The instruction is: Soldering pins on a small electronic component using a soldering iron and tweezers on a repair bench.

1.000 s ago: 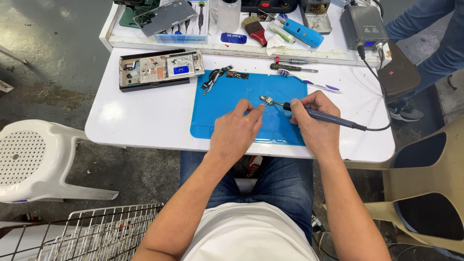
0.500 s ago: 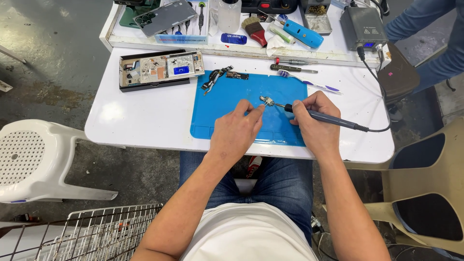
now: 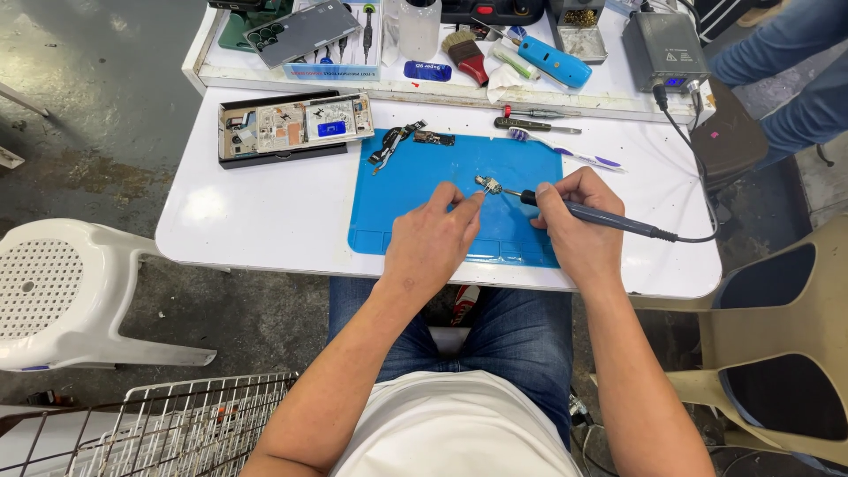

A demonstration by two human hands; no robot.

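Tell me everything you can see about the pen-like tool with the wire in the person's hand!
The soldering iron is a slim pen-shaped tool with a dark grey, plastic-looking handle and a thin metal tip. The right hand grips it like a pencil, lying nearly flat and pointing left. Its tip meets a tiny circuit part on the blue mat, which the left hand steadies. A black cable leaves its back end and curves up toward a grey box.

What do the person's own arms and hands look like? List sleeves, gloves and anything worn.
Both forearms are bare down to the hands. The left hand and right hand wear no gloves, and no watch, ring or wristband shows. No sleeves are visible; a white shirt and blue jeans show below.
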